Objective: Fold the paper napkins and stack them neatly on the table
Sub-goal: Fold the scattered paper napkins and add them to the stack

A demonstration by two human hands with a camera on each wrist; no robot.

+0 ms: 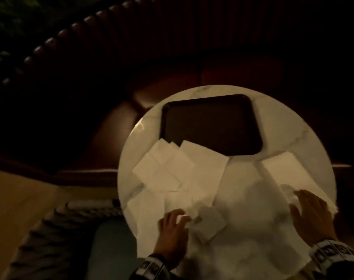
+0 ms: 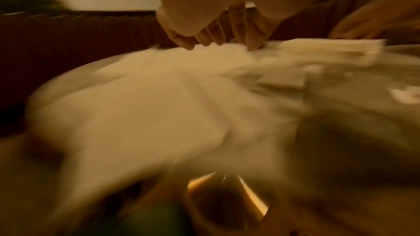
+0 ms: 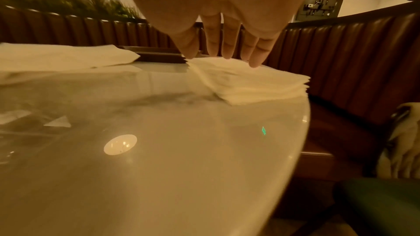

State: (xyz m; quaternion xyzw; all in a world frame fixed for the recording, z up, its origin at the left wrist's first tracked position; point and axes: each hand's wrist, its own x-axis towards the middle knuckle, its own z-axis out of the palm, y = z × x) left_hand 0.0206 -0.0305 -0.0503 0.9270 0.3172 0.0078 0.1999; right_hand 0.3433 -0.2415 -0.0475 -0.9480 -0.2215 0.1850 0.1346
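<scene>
Several loose white napkins (image 1: 172, 168) lie spread over the left half of the round marble table (image 1: 242, 229). My left hand (image 1: 173, 223) is at the near edge of that pile, its fingers curled down and pinching one napkin (image 2: 159, 96); the left wrist view is blurred. A small folded napkin (image 1: 210, 223) lies just right of that hand. On the right side of the table sits a stack of folded napkins (image 3: 250, 83). My right hand (image 1: 305, 209) is flat over it, and its straight fingers (image 3: 229, 42) touch the stack's top.
A dark tray (image 1: 210, 126) with nothing on it sits at the back of the table, with loose napkins overlapping its near edge. A brown padded bench (image 3: 363, 60) curves round the far side. A woven chair (image 1: 40, 239) with a teal cushion (image 1: 107, 249) stands at my left.
</scene>
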